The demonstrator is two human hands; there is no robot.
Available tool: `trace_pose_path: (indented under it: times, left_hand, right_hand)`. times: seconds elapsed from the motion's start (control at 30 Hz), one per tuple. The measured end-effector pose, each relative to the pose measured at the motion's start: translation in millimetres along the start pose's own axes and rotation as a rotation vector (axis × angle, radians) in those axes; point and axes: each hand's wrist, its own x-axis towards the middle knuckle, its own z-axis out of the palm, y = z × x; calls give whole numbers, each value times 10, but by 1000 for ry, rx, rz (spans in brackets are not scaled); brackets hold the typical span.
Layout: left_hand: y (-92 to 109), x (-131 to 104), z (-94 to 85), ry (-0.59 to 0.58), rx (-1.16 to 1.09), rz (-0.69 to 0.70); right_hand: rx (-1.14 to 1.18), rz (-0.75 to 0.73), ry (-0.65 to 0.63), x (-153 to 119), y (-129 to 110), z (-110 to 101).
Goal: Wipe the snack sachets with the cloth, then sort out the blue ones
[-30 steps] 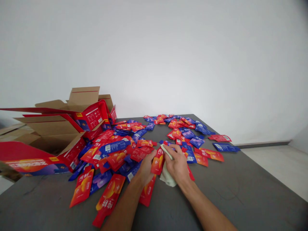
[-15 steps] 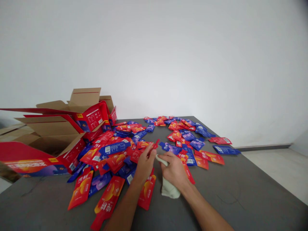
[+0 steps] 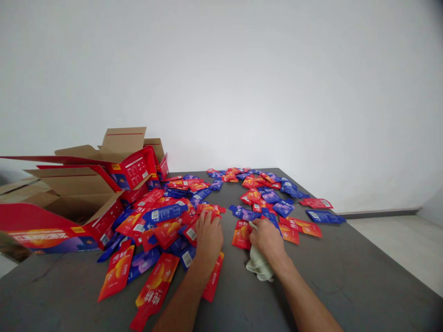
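My left hand (image 3: 209, 236) is palm down over the right side of the pouch pile, its fingers slightly apart, their tips at a red pouch (image 3: 212, 208). A pale cloth (image 3: 259, 264) is gripped in my right hand (image 3: 267, 239) and hangs down onto the table. Just left of my right fingers lies a red pouch (image 3: 240, 235); whether they touch it is hard to tell. A blue pouch (image 3: 245, 212) rests behind it. Under my left wrist another red pouch (image 3: 213, 279) is partly covered.
Open red cartons (image 3: 51, 237) stand at the left of the grey table (image 3: 332, 272). Beside them is a heap of red and blue pouches (image 3: 166, 212). More pouches (image 3: 270, 196) are spread along the back and right, before a white wall.
My hands have moved apart, the left off the red item it held and onto the pile, the right rightward with the cloth. A red pouch now shows flat beside my right hand.
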Motion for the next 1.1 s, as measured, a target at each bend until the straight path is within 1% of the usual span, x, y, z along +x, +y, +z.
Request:
trace_pose_path:
  times: [0.03, 0.07, 0.17, 0.27, 0.33, 0.4, 0.47, 0.53, 0.6, 0.67, 0.73, 0.77, 0.87, 0.93, 1.0, 1.07, 1.1]
  left_hand:
    - [67, -28, 45, -58, -81, 45]
    - [130, -61, 94, -88, -153, 59]
    - [260, -163, 230, -128, -323, 45]
    - [286, -220, 308, -207, -420, 71]
    - [273, -228, 327, -259, -433, 94]
    - [258, -219, 329, -284, -455, 88]
    - [245, -199, 318, -264, -534, 48]
    - [230, -168, 295, -198, -662, -18]
    - [208, -127, 258, -119, -797, -122]
    - [179, -77, 205, -88, -944, -257]
    - [156, -28, 139, -123, -1123, -365]
    - [150, -6, 103, -149, -1218, -388]
    - [153, 33, 0, -193, -1460, -372]
    - [159, 34, -47, -217, -1566, -373]
    - [154, 15, -69, -286, -1613, -395]
    - [141, -16, -69, -384, -1605, -390]
    - [136, -34, -65, -429, -1592, -368]
  right_hand:
    - [-4, -7, -2, 3, -1, 13]
    - [-8, -17, 0, 7, 0, 29]
    - [-8, -44, 4, 27, 12, 80]
    - [10, -67, -7, 39, 20, 132]
    - [21, -93, -7, 35, 15, 165]
    - [32, -118, -3, 23, 4, 190]
    - [58, -136, 7, 15, -8, 202]
    - [102, -149, 19, 16, -20, 197]
    - [156, -165, 42, 23, -36, 177]
    - [227, -209, 80, 22, -67, 149]
    - [327, -303, 117, -4, -123, 123]
    - [380, -363, 126, -30, -160, 115]
    - [502, -532, 108, -140, -291, 124]
    - [531, -620, 80, -211, -363, 153]
    - [531, -653, 77, -244, -395, 184]
    - [520, -612, 121, -224, -376, 201]
    - [518, -569, 164, -198, -350, 201]
